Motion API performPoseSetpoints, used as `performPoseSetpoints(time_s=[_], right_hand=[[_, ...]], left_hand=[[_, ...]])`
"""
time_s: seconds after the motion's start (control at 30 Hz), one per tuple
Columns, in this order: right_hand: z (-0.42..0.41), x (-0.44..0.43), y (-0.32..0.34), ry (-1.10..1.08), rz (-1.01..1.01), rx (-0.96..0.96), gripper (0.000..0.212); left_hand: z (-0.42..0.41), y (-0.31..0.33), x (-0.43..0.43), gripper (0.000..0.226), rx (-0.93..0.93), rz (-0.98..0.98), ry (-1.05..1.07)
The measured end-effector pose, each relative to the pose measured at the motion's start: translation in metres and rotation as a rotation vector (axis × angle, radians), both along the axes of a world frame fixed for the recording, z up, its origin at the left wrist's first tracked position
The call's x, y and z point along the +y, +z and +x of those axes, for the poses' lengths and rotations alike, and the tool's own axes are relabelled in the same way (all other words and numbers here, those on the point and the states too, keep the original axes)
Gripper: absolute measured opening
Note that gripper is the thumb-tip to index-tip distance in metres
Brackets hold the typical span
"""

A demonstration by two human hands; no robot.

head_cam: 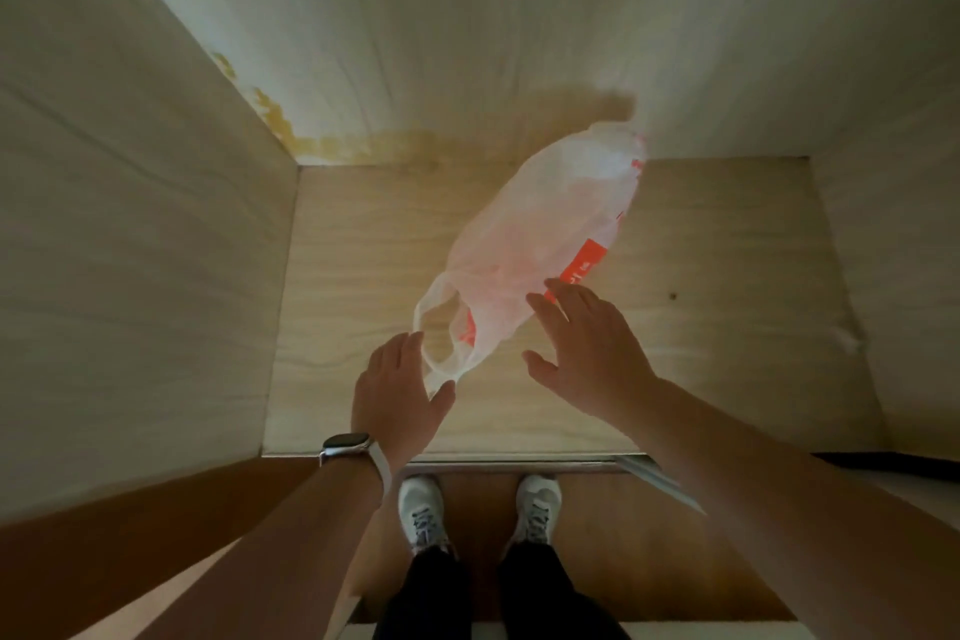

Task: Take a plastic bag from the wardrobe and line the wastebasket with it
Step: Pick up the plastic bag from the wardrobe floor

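Brown wooden floor (pixel 597 551) runs along the bottom of the frame, and right at bottom centre stand two white sneakers (pixel 422 515), toes up against the metal track at the wardrobe's threshold, dark trouser legs below them. Both bare forearms reach up from the lower corners. On the left wrist sits a smartwatch (pixel 347 447) with a pale strap. The left hand (pixel 397 395) is spread flat and open, fingers together, thumb out to the right; its fingertips sit right at the looped handle of the plastic bag (pixel 540 250), just beside it or brushing it, hard to tell which, and nothing is gripped. The right hand (pixel 587 343), centre right, is open too, fingers splayed, fingertips over the near edge of the bag by its red printed patch; whether they touch cannot be told, and it has hold of nothing. The bag itself is translucent white with red-orange print, puffed up and lying diagonally on the wardrobe floor panel (pixel 353 244), handles toward the lower left, its far end toward the upper right near the back corner. The pale wood-grain side wall (pixel 130 234) fills the left of the frame. Farthest off, the back panel (pixel 467 16) spans the top, with a yellow-brown stain (pixel 332 146) along its lower edge, upper left of centre.
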State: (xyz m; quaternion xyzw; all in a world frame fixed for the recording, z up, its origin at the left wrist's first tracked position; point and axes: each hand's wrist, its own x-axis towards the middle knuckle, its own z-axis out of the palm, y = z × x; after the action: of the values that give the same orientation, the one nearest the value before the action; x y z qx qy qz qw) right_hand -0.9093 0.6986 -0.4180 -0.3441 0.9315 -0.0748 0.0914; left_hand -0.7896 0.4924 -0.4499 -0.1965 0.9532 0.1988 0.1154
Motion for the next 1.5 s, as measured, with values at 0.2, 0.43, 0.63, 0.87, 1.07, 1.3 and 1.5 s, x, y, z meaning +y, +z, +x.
performPoseSetpoints(time_s=[0.2, 0.43, 0.63, 0.87, 1.07, 1.3, 1.5], right_hand=[[-0.022, -0.039, -0.061, 0.167, 0.017, 0.065, 0.082], [-0.040, -0.054, -0.116, 0.154, 0.119, 0.025, 0.089], [-0.037, -0.050, -0.147, 0.089, 0.072, -0.047, 0.046], [-0.026, -0.046, -0.144, -0.029, 0.029, -0.240, 0.051], [-0.011, -0.031, -0.138, -0.062, -0.017, -0.309, 0.056], [-0.006, -0.017, -0.134, -0.091, -0.029, -0.314, 0.036], [0.003, -0.005, -0.104, -0.085, -0.065, -0.262, 0.032]], left_hand=[[0.011, -0.079, 0.009, 0.098, -0.097, 0.043, 0.239], [0.018, -0.131, 0.007, 0.067, -0.041, 0.012, 0.195], [-0.003, -0.140, -0.003, 0.039, 0.111, 0.157, 0.164], [-0.026, -0.106, 0.006, 0.055, 0.279, 0.547, 0.408], [-0.037, -0.093, 0.015, 0.088, 0.176, 0.474, -0.019], [-0.036, -0.092, 0.026, 0.037, 0.187, 0.395, -0.015], [-0.026, -0.062, 0.025, 0.014, 0.190, 0.370, 0.002]])
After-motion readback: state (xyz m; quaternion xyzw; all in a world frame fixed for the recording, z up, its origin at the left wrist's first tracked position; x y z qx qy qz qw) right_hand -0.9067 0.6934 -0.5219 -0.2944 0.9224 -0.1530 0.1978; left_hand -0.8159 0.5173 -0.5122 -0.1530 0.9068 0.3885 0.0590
